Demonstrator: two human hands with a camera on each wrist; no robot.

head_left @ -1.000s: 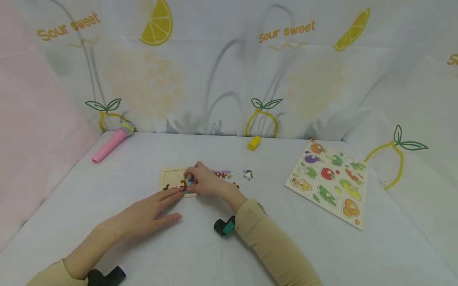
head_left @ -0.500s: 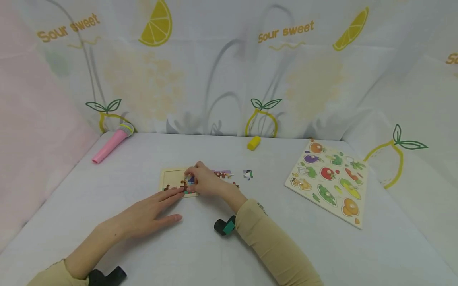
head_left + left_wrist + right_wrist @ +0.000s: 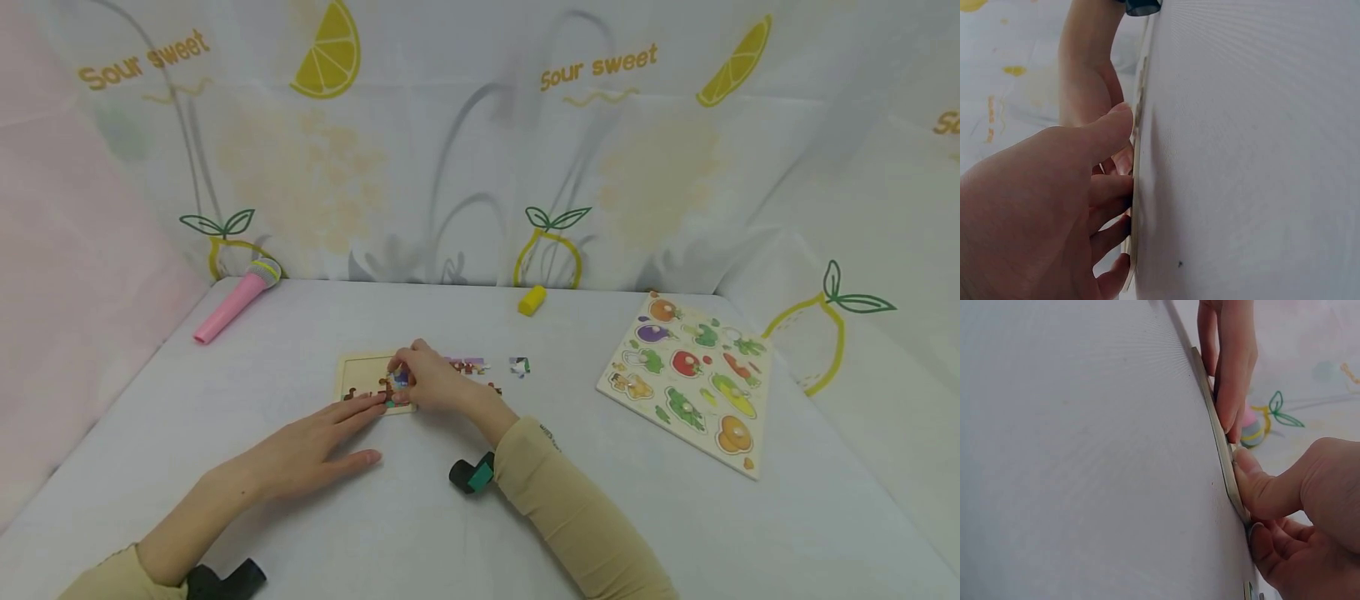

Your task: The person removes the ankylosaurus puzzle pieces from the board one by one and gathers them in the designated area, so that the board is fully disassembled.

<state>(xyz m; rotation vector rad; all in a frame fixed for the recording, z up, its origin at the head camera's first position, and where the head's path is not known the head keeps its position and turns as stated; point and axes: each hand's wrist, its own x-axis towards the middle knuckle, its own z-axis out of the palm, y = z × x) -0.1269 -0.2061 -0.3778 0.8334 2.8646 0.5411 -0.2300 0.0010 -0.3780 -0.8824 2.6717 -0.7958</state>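
Note:
A small wooden jigsaw tray [image 3: 363, 367] lies flat on the white table, with picture pieces along its near side. My left hand [image 3: 315, 446] reaches in from the left, its straight fingertips resting on the near part of the tray. At the tray's right side, my right hand [image 3: 433, 380] pinches a blue-patterned jigsaw piece [image 3: 399, 379] with curled fingers. The hand hides part of this piece and the tray's right edge. In the right wrist view, the right thumb [image 3: 1260, 487] presses by the tray's rim [image 3: 1219, 440]. Loose jigsaw pieces [image 3: 468, 366] lie just right of the hand.
Another loose piece [image 3: 519, 366] lies farther right. A vegetable peg puzzle board [image 3: 686, 379] sits on the table's right side. A yellow block [image 3: 532, 301] stands near the back edge, and a pink toy microphone [image 3: 236, 300] lies at the back left.

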